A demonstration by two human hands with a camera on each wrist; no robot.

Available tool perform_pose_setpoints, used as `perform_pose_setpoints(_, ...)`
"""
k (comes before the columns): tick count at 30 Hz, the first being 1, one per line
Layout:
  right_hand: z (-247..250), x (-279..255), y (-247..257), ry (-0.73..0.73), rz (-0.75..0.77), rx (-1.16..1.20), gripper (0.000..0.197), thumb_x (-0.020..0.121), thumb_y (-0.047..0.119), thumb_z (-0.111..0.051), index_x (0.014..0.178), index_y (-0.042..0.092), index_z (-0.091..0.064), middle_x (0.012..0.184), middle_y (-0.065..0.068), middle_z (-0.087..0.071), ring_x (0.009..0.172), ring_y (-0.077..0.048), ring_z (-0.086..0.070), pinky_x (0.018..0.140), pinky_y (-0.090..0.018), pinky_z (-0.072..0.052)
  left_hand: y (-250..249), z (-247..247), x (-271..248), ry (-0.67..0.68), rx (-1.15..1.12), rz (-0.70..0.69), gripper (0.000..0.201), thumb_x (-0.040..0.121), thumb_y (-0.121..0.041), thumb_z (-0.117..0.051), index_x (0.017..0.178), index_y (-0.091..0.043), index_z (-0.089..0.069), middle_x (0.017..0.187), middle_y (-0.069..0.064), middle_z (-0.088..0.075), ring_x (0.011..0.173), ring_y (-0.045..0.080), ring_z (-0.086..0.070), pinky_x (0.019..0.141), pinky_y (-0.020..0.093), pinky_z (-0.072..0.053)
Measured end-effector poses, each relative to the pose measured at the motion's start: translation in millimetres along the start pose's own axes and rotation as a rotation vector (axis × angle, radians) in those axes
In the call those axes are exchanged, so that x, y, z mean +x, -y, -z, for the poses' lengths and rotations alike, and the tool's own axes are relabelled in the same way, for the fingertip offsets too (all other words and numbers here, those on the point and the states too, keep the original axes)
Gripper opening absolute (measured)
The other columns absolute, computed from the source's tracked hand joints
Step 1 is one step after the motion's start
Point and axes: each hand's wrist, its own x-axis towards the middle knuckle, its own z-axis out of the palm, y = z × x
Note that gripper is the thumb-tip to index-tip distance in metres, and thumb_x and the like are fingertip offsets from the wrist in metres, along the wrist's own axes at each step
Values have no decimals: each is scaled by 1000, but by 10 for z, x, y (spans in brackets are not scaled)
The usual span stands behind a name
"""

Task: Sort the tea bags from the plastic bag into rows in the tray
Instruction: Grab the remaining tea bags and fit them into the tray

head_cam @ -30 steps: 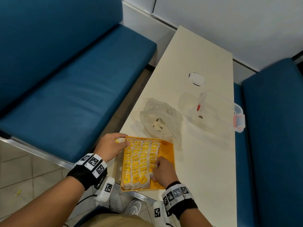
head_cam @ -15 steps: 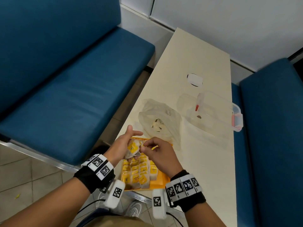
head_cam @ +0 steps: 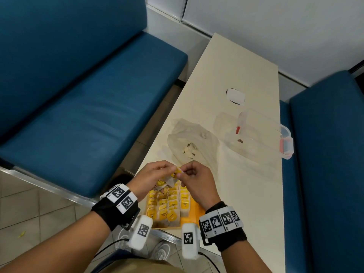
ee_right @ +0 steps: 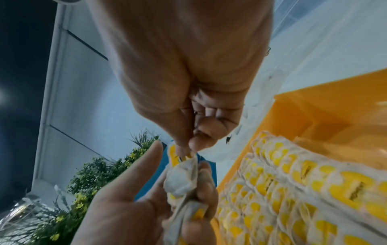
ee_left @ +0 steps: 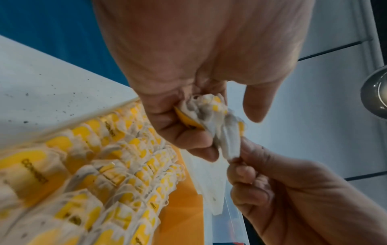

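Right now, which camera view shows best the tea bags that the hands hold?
The left wrist view: the bunched tea bags fill its centre, gripped by the left hand and pinched by the right hand. The right wrist view shows them lower and partly covered by fingers. The head view shows only small yellow bits.

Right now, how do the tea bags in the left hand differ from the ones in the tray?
The tea bags in the left hand are bunched and crumpled, held above the tray; the tea bags in the tray lie flat in neat rows. The left hand grips the held clump while the right hand pinches one end; nobody touches the trayed ones. Both are white bags with yellow tags.
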Motion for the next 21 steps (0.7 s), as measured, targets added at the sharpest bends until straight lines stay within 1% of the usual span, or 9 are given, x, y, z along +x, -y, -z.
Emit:
perform_pose_setpoints(2,45,8,-7,-11,23,2,8,84,7,-75,83,8,-67,69,-1,-67,55,-11,-61,56,-21,-50,31,44,5,16,20,13,25,86,-33,-78,98,-11,-75,92,16,-74,78,25,-68,61,33,-50)
perform_pose_setpoints(5,87,7,-16,-22,36,20,8,84,6,-74,83,8,-67,72,-4,-67,58,-13,-62,57,-21,-50,59,61,20,-20,92,25,17,87,-22,-79,97,-10,-74,93,19,-75,72,22,-68,55,28,-49)
perform_pose_setpoints(9,111,12,-34,6,6,41,6,85,9,-74,84,10,-68,76,-4,-69,59,-13,-63,54,-20,-45,64,40,26,-38,147,-21,11,87,-19,-79,95,-13,-76,90,15,-75,69,20,-68,54,30,-48)
perform_pose_setpoints(11,126,9,-25,9,14,50,7,83,8,-75,82,12,-70,75,-2,-68,60,-13,-62,56,-20,-46,64,32,33,-34,176,-34,6,87,-18,-79,92,-18,-77,88,9,-75,69,18,-68,54,30,-48)
perform_pose_setpoints(13,168,2,-1,13,42,45,7,81,6,-77,79,11,-72,72,0,-68,61,-12,-59,60,-22,-48,57,27,35,-29,208,-36,7,87,-17,-78,89,-23,-78,86,3,-75,69,17,-68,54,30,-49)
perform_pose_setpoints(16,314,11,48,13,44,82,7,77,4,-80,77,9,-74,66,5,-68,60,-8,-57,59,-19,-48,30,53,40,-49,171,-11,6,91,-17,-73,93,-19,-78,87,6,-74,71,20,-69,55,30,-48)
perform_pose_setpoints(17,373,34,46,19,38,51,10,76,4,-81,74,11,-75,68,5,-69,61,-6,-57,60,-19,-47,22,74,46,-64,147,-2,7,91,-17,-72,94,-16,-78,89,8,-74,71,21,-68,55,30,-48)
perform_pose_setpoints(19,467,94,-13,38,27,-145,19,74,6,-83,66,21,-73,75,6,-69,63,2,-57,65,-18,-45,7,122,58,-99,125,21,10,91,-19,-71,92,-13,-78,94,11,-74,71,22,-67,54,29,-47)
perform_pose_setpoints(21,538,119,-108,39,-6,-279,22,74,8,-82,64,24,-70,77,9,-67,63,2,-56,65,-17,-41,-2,153,68,-116,132,29,10,92,-20,-70,92,-15,-78,92,10,-74,71,21,-66,54,29,-48)
